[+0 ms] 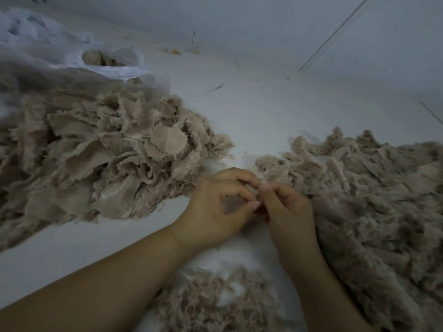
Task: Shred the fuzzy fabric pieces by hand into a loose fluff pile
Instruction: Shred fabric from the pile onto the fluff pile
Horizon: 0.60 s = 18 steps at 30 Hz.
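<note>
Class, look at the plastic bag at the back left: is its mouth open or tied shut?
Open: the plastic bag gapes, with beige fabric visible inside.

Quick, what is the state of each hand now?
Left hand: fingers curled, pinching a small fabric piece, mostly hidden.
Right hand: pinching the same piece.

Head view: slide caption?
Both hands, left hand and right hand, pinch a fabric scrap above a fluff pile.

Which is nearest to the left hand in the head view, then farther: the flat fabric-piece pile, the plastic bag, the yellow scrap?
1. Flat fabric-piece pile, just left of the left hand.
2. Plastic bag, beyond that pile, upper left.
3. Yellow scrap, far back by the wall.
</note>
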Tool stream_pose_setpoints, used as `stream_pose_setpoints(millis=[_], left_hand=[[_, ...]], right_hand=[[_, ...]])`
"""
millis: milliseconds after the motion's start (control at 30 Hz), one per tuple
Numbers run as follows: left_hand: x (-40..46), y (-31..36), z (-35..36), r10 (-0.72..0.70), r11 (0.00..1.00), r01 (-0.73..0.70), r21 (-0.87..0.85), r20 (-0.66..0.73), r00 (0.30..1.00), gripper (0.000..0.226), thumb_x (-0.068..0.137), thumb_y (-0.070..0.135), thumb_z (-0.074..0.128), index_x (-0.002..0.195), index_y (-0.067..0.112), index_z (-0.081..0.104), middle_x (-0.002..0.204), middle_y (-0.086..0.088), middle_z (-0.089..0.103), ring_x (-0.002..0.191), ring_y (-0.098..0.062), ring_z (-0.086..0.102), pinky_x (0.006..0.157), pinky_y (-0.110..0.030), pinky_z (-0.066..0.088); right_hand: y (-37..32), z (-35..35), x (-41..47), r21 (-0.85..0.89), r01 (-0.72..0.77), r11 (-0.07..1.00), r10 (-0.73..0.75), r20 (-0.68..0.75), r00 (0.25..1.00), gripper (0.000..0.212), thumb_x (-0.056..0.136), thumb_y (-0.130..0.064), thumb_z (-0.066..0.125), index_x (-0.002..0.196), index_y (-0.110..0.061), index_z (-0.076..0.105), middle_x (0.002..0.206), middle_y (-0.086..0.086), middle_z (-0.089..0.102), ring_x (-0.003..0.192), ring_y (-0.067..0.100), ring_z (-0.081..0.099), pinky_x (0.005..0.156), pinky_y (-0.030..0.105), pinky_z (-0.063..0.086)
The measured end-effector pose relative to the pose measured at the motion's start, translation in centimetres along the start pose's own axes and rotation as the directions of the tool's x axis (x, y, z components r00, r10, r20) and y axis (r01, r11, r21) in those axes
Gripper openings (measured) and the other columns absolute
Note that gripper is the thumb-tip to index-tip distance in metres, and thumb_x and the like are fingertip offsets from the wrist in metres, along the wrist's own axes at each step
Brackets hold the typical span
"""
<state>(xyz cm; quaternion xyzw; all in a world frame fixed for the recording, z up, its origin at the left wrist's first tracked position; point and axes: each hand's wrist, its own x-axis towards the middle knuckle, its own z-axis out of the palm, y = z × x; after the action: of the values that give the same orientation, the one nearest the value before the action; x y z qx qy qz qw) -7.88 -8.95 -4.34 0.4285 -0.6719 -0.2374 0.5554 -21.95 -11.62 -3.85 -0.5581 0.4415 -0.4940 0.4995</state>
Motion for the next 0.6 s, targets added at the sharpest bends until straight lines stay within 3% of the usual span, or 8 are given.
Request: stream_pose_setpoints(millis=[67,133,200,267,333,400,533,600], left_hand=[[0.3,0.0,-0.2,-0.036,0.999,0.034,-0.036,-0.074,0.997,0.006,0.080,0.006,0.069,0.079,-0.001,0.069,0.102,-0.009,0.061,0.096,-0.018,0.062,0.081,-0.036,0.053],[0.7,0.0,-0.3,-0.189,0.972,0.165,-0.169,-0.135,0.973,0.015,0.080,0.012,0.070,0.091,0.005,0.062,0.095,-0.008,0.058,0.081,-0.021,0.061,0.068,-0.036,0.053],[1.0,-0.2,-0.2,-0.389,0.893,0.347,-0.286,-0.105,0.915,0.034,0.078,0.023,0.079,0.103,0.017,0.057,0.093,-0.005,0.058,0.071,-0.022,0.059,0.059,-0.032,0.052],[1.2,-0.7,-0.1,-0.489,0.847,0.454,-0.275,-0.073,0.869,0.032,0.079,0.021,0.079,0.103,0.023,0.058,0.085,-0.001,0.061,0.065,-0.023,0.058,0.050,-0.029,0.048],[1.3,-1.1,0.0,-0.502,0.836,0.459,-0.301,-0.083,0.861,0.014,0.087,0.009,0.071,0.093,0.018,0.063,0.068,-0.001,0.062,0.053,-0.016,0.056,0.043,-0.025,0.044],[1.4,-1.4,-0.3,-0.516,0.825,0.449,-0.342,-0.136,0.845,0.016,0.092,0.003,0.061,0.080,0.013,0.064,0.055,-0.001,0.060,0.041,-0.014,0.053,0.039,-0.020,0.041],[1.5,-1.8,-0.7,-0.562,0.789,0.427,-0.443,-0.239,0.792,0.024,0.097,0.002,0.052,0.077,0.014,0.059,0.054,-0.008,0.058,0.040,-0.016,0.052,0.040,-0.024,0.040],[1.4,-1.7,-0.6,-0.559,0.783,0.409,-0.469,-0.241,0.793,0.025,0.097,0.002,0.051,0.077,0.015,0.058,0.055,-0.009,0.057,0.041,-0.017,0.052,0.041,-0.024,0.040]], right_hand=[[0.2,-0.1,0.1,0.001,0.005,1.000,-0.005,0.014,1.000,0.021,0.098,-0.010,0.058,0.083,-0.010,0.073,0.073,0.010,0.072,0.067,0.017,0.067,0.065,0.029,0.054],[0.1,-0.1,0.1,0.004,0.034,0.999,-0.034,0.034,0.999,0.032,0.097,-0.004,0.056,0.074,-0.018,0.073,0.067,0.002,0.071,0.062,0.009,0.065,0.060,0.018,0.051],[0.0,0.0,0.0,0.010,0.057,0.998,-0.058,0.075,0.996,0.038,0.097,0.000,0.055,0.069,-0.018,0.073,0.064,0.002,0.071,0.058,0.007,0.065,0.057,0.015,0.050],[-0.1,0.1,-0.2,-0.020,0.090,0.996,-0.088,0.097,0.991,0.034,0.097,0.000,0.056,0.072,-0.013,0.074,0.065,0.004,0.072,0.058,0.010,0.067,0.057,0.017,0.052],[0.1,0.1,-0.2,-0.094,0.117,0.989,-0.109,0.087,0.990,0.027,0.097,-0.005,0.058,0.076,-0.010,0.074,0.068,0.010,0.071,0.061,0.023,0.066,0.058,0.030,0.054],[0.5,0.0,-0.1,-0.152,0.100,0.983,-0.096,0.035,0.995,0.025,0.096,-0.009,0.059,0.075,-0.013,0.071,0.067,0.013,0.067,0.058,0.026,0.057,0.058,0.039,0.049],[0.6,0.1,0.0,-0.156,0.048,0.987,-0.056,-0.049,0.997,0.032,0.095,-0.008,0.058,0.069,-0.024,0.068,0.065,0.015,0.064,0.059,0.015,0.053,0.059,0.032,0.044],[0.5,0.0,0.0,-0.114,0.042,0.993,-0.051,-0.078,0.996,0.036,0.095,-0.005,0.057,0.067,-0.026,0.069,0.063,0.007,0.066,0.059,0.009,0.056,0.058,0.022,0.046]])
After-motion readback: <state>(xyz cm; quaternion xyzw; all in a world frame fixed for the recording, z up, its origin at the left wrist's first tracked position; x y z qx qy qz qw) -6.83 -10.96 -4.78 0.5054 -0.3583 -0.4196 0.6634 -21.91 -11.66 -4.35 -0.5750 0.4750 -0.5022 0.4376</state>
